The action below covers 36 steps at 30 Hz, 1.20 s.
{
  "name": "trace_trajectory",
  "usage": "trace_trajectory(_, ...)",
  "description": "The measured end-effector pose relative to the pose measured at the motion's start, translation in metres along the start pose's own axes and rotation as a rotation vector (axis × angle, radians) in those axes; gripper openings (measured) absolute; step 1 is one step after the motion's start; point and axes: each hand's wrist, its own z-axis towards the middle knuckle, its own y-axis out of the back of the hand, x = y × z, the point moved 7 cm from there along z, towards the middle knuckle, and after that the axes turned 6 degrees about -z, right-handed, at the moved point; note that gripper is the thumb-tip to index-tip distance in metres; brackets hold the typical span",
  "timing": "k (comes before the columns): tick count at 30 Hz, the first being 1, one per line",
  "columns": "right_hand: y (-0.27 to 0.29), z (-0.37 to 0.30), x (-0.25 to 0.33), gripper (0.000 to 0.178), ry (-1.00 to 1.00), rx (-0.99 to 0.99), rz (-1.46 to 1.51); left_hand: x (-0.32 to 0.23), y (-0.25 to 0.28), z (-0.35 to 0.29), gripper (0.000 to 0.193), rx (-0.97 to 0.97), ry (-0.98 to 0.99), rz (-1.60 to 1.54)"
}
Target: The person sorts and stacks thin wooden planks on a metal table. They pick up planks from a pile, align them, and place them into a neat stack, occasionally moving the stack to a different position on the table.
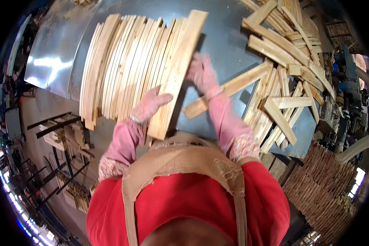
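Observation:
A pale wooden board (180,67) stands out at the right end of a long row of wooden slats (129,65) on the metal table. My left hand (149,104), in a pink glove, grips this board near its lower end. Its thumb lies across the board's face, and the other fingers are partly hidden on the left side. Beside the board's right edge is my right hand (204,76), gloved in pink too. Its fingers are slightly bent and loosely apart at the edge; whether they touch it is unclear. Below this hand a single loose slat (229,88) lies slantwise.
The grey metal table (223,41) carries a jumbled heap of wooden pieces (283,45) at the far right, with more crossed slats (281,119) nearer me. A dark metal rack with wood (65,135) stands at left. Stacked brown wood strips (322,184) are at lower right.

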Motion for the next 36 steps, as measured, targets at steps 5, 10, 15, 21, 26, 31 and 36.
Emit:
trace_trajectory(5, -0.014, 0.033, 0.041, 0.045, 0.086, -0.312, 0.365, -0.100, -0.002, -0.024, 0.073, 0.172, -0.192, -0.870)
trace_trajectory(10, -0.108, 0.027, 0.020, 0.036, 0.149, 0.001, 0.561, -0.123, 0.022, 0.016, 0.057, 0.147, -0.832, -0.771)
trace_trajectory(15, -0.129, -0.022, -0.020, 0.030, -0.059, -0.003, -0.011, -0.093, 0.069, 0.042, 0.033, -0.521, -0.469, -0.644)
trace_trajectory(21, -0.022, -0.119, 0.005, 0.066, -0.113, 0.386, -1.900, -0.132, 0.269, 0.057, 0.041, -0.481, -0.462, -0.480)
trace_trajectory(26, 0.094, -0.104, 0.039, 0.081, 0.016, 0.205, -2.497, -0.145, 0.367, 0.042, 0.042, -0.598, -0.459, 0.265)
trace_trajectory(31, 0.061, -0.059, 0.074, 0.082, -0.014, 0.247, -2.366, -0.061, 0.352, 0.041, 0.047, -0.799, -0.069, 1.021)
trace_trajectory(36, 0.058, 0.003, 0.113, 0.074, 0.119, -0.278, -1.364, -0.047, 0.332, 0.024, 0.058, -0.857, -0.082, 1.063)
